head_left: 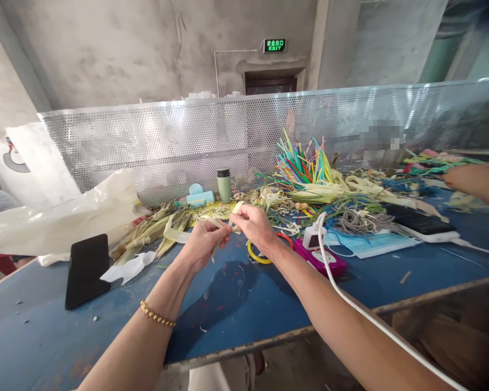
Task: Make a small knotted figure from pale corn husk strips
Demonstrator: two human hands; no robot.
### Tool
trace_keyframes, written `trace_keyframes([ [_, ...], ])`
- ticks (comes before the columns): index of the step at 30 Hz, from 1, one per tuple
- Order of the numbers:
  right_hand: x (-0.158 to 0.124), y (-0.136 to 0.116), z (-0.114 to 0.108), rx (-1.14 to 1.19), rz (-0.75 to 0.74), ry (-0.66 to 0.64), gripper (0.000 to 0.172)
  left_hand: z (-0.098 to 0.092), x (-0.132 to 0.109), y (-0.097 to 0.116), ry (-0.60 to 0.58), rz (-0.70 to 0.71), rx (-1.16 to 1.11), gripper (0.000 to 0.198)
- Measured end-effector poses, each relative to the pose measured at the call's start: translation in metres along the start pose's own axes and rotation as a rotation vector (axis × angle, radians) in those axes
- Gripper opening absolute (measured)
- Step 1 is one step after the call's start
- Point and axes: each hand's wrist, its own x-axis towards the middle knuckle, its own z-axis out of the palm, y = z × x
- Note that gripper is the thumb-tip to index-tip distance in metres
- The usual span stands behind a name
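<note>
My left hand [206, 241] is closed in a pinch on a pale, flat husk strip [176, 234], whose loose end curls out to the left. Close beside it, my right hand [255, 225] also pinches the strip, and a short piece stands up above its fingers. Both hands are held over the blue table [228, 320], fingertips nearly meeting. Just behind the right wrist lie a yellow ring [257, 256] and a red ring [285, 238], partly hidden by it. Dried husks [150, 233] are heaped to the left of my hands.
A black phone [87, 270] lies at left, near plastic sheeting [77, 217]. A green bottle [224, 185] stands behind. Right are colourful strips [305, 165], a purple box [321, 259], a white cable [350, 301] and another person's hand [472, 179]. Perforated metal [167, 146] borders the back.
</note>
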Motion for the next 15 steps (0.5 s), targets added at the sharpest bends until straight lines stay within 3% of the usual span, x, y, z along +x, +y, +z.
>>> trace_keyframes([
  [11, 0.0032, 0.0066, 0.0007, -0.06, -0.036, 0.042, 0.027, -0.0005, -0.0025, 0.0037, -0.057, -0.041, 0.018, 0.026],
  [15, 0.0077, 0.0094, -0.0068, -0.259, -0.045, 0.049, 0.032, -0.0042, -0.0009, 0.0004, -0.01, 0.001, 0.048, 0.02],
])
